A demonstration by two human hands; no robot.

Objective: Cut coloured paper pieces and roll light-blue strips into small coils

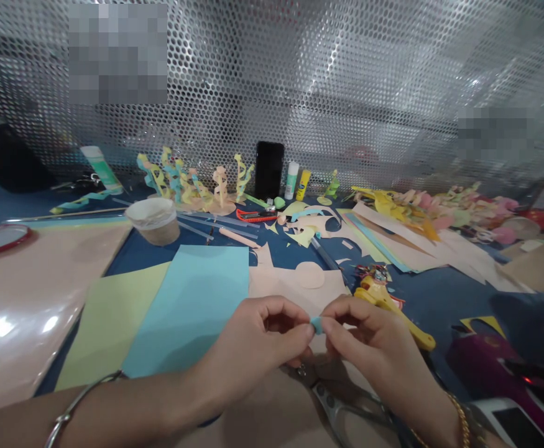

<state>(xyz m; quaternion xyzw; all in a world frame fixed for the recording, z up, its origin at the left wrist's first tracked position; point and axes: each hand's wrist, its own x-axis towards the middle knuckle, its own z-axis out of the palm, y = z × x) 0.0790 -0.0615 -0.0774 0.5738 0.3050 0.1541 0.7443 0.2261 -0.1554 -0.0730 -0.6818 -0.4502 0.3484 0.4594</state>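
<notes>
Between the fingertips of both hands is a small light-blue paper piece [317,324], mostly covered by the fingers. My left hand [272,326] pinches its left side with thumb and forefinger. On the right side, my right hand [367,333] grips it the same way. Beneath the hands lies pale pink paper [272,404], with a pair of scissors [341,407] partly hidden under my right hand. A light-blue sheet [201,298] and a yellow-green sheet [108,317] lie left of the hands. A pale round paper cutout [309,275] rests just beyond them.
Small twisted paper figures [192,180] stand at the back near a phone [269,169] and glue sticks [292,180]. A paper-lined cup [153,219], a red cutter [256,215] and paper scraps lie ahead. At right are a yellow tool [397,311] and a purple object [495,373].
</notes>
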